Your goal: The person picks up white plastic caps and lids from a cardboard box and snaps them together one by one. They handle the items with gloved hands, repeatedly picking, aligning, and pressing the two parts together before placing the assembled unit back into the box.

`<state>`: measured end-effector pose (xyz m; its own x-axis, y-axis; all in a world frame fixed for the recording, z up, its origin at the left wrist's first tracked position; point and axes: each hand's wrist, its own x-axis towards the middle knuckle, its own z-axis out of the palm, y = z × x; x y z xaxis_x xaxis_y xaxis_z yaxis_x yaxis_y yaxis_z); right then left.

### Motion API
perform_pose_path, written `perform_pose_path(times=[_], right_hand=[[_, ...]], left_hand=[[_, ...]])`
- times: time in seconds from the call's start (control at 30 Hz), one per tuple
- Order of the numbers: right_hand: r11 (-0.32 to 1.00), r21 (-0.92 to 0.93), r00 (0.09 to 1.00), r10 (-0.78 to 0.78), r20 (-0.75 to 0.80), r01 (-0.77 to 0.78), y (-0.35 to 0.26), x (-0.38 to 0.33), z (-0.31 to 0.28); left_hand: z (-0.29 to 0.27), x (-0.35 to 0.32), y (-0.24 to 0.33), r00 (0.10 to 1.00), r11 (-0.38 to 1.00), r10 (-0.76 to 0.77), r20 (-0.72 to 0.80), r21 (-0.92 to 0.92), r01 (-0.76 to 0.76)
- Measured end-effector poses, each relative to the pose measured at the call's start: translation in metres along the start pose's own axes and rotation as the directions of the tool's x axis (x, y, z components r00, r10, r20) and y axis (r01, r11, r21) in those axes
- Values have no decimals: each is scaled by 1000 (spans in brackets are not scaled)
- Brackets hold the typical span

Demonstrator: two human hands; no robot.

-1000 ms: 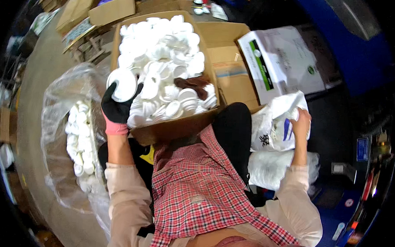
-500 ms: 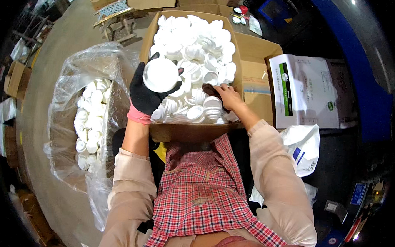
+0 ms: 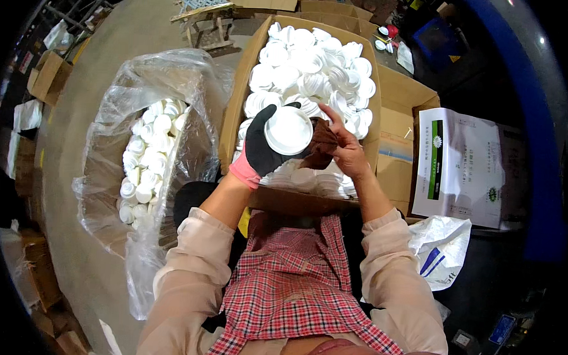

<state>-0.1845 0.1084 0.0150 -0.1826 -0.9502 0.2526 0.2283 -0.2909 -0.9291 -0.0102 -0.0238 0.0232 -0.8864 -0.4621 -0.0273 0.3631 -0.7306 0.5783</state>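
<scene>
My left hand (image 3: 258, 145), in a black glove with a pink cuff, grips a round white plastic lid (image 3: 289, 131) by its rim, its hollow side facing up. Bare and close to the lid's right edge, my right hand (image 3: 349, 148) holds a crumpled dark brown cloth (image 3: 321, 143). The cloth is beside the lid; whether it touches the rim I cannot tell. Both hands are above the near part of an open cardboard box (image 3: 239, 94), which is heaped with white lids (image 3: 310, 62).
To the left stands a second box lined with clear plastic film (image 3: 103, 165), holding more white lids (image 3: 148, 154). On the right are a white printed carton (image 3: 466, 165) and a white plastic bag (image 3: 441, 252). Further cardboard boxes (image 3: 337, 10) and a small wooden stand (image 3: 207, 34) are at the back.
My right hand has lifted with the brown cloth from the lids at the box's right side to the held lid. The lid now shows its hollow side. The whole view has shifted somewhat.
</scene>
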Motion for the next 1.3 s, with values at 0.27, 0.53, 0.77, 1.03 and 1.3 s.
perform_pose_path(times=[0.27,0.53,0.77,1.03,1.3], right_hand=[[919,-354,931,-272,-242,177,-22,-2,21],[434,-812,900,-363,240,391,-34,-9,67],[318,-851,865,-426,266,418,-34,-5,77],[362,-919,901,-434,-17,157,-33,3,51],[319,-931,970,221,-106,-175,17,-7,-8]], left_hand=[[20,-8,5,978,981,140,156,-152,-117],[12,-1,-17,1000,918,-7,-25,-396,-3],[6,-8,-43,993,993,-110,45,39,108],[50,-30,-23,945,591,316,84,762,-265],[-5,-35,40,844,538,535,-41,787,-303]])
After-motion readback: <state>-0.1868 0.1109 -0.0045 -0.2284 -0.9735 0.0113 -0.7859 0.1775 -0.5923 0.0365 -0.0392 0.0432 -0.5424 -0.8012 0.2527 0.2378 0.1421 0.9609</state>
